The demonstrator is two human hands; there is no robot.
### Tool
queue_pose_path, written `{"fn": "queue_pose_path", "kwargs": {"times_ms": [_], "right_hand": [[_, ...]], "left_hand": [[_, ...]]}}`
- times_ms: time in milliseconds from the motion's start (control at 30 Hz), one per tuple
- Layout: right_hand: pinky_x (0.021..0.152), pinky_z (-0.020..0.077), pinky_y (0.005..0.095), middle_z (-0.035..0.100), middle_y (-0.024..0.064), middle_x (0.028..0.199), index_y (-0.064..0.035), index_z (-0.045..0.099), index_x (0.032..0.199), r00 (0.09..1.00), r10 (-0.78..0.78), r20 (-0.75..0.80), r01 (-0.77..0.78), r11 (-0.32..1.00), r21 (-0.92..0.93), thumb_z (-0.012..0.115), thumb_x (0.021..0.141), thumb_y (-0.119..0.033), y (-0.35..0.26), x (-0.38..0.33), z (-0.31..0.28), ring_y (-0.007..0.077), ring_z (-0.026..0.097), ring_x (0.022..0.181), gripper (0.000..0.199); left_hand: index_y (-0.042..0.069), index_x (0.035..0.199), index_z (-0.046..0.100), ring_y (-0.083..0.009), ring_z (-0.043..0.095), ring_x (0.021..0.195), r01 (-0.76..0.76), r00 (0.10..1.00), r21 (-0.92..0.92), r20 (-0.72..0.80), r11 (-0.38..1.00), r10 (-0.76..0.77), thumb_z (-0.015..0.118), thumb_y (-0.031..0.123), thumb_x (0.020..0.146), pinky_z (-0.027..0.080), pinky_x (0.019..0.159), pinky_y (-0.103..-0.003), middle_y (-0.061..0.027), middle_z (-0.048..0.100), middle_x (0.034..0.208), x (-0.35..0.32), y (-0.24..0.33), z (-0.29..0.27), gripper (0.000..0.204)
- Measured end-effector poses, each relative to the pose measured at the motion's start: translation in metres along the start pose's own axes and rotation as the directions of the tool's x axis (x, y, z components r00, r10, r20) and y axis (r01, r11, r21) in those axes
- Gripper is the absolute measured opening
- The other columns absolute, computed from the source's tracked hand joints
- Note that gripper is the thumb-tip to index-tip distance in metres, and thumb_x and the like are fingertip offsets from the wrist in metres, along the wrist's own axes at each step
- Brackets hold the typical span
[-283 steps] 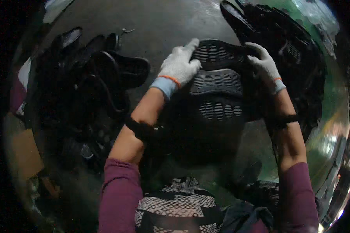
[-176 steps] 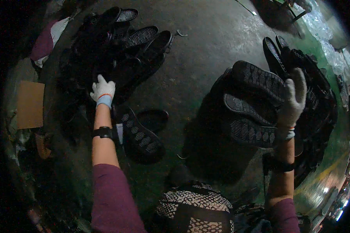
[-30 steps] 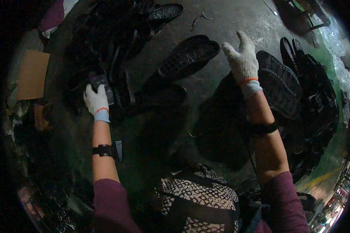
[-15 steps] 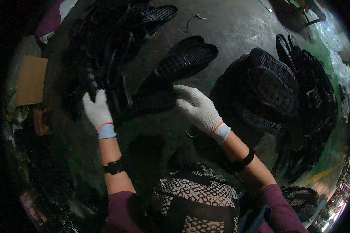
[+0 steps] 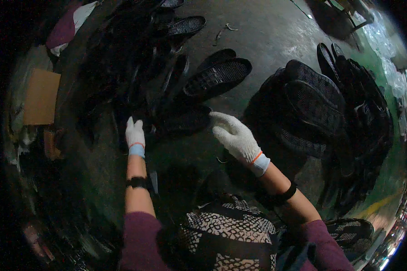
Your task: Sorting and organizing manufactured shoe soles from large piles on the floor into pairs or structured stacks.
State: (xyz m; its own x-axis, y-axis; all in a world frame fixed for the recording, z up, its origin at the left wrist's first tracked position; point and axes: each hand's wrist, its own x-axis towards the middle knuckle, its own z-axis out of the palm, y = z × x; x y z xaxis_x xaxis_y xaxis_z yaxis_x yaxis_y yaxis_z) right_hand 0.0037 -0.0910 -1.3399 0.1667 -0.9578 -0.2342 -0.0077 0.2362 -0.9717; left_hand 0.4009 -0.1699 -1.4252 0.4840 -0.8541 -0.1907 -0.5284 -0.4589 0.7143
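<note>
Dim floor (image 5: 267,27) spans the head view. At nine o'clock, the left hand (image 5: 135,132) meets deep shadow, its grip impossible to tell. Near centre, the right hand (image 5: 235,135), thumb parted, perhaps touches a murky black sole (image 5: 187,120) toward ten o'clock.

Dim, pale sheen on upper floor (image 5: 276,31), black soles (image 5: 185,121) merging into shadow, glare lower right, bent edges

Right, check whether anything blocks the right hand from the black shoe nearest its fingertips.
Nothing visible stands between the right hand and that black shoe: the fingertips are at its near end, though contact can't be told in this darkness. The patterned sole lies beyond, outside that gap.
</note>
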Motion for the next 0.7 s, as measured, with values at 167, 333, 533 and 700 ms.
{"fn": "queue_pose_path", "kwargs": {"times_ms": [167,333,533,700], "right_hand": [[0.108,0.0499,0.0365,0.064,0.0167,0.139,-0.0042,0.056,0.147,0.997,0.012,-0.078,-0.018,0.997,-0.078,0.066,0.102,-0.029,0.019,-0.008,-0.041,0.0251,0.064,0.127,0.052],[0.096,0.0526,0.0325,0.066,0.0095,0.130,-0.0020,0.054,0.148,0.974,0.177,0.139,-0.211,0.935,0.285,0.067,0.102,-0.034,0.004,0.001,-0.001,0.0181,0.065,0.110,0.057],[0.093,0.0533,0.0304,0.066,0.0085,0.130,-0.0021,0.052,0.148,0.994,0.049,-0.095,0.007,0.855,0.519,0.073,0.098,-0.031,-0.017,0.006,0.007,0.0152,0.064,0.108,0.061],[0.084,0.0576,0.0355,0.072,0.0054,0.110,-0.0034,0.064,0.128,0.939,0.085,-0.334,0.192,0.677,0.711,0.072,0.091,-0.010,-0.039,0.001,-0.037,0.0190,0.069,0.092,0.038]], "left_hand": [[-0.003,0.149,0.051,-0.0384,0.059,0.132,-0.194,0.948,0.267,0.299,0.944,0.110,0.056,0.020,0.096,0.043,0.111,-0.038,-0.0263,0.059,0.146,-0.099,0.072,-0.013,0.058],[-0.006,0.148,0.052,-0.0253,0.062,0.123,-0.056,0.896,-0.042,0.439,0.998,0.068,0.054,0.016,0.095,0.044,0.109,-0.033,-0.0172,0.064,0.141,-0.140,0.124,-0.094,0.058],[-0.008,0.151,0.047,-0.0214,0.054,0.131,-0.260,0.738,-0.382,0.514,0.887,0.437,0.056,0.016,0.101,0.041,0.113,-0.033,-0.0147,0.056,0.150,-0.156,0.186,0.002,0.056],[0.002,0.146,0.054,-0.0358,0.055,0.132,-0.384,0.483,-0.486,0.619,0.785,0.619,0.060,0.025,0.103,0.045,0.111,-0.042,-0.0202,0.060,0.142,-0.055,0.193,0.123,0.049]]}}
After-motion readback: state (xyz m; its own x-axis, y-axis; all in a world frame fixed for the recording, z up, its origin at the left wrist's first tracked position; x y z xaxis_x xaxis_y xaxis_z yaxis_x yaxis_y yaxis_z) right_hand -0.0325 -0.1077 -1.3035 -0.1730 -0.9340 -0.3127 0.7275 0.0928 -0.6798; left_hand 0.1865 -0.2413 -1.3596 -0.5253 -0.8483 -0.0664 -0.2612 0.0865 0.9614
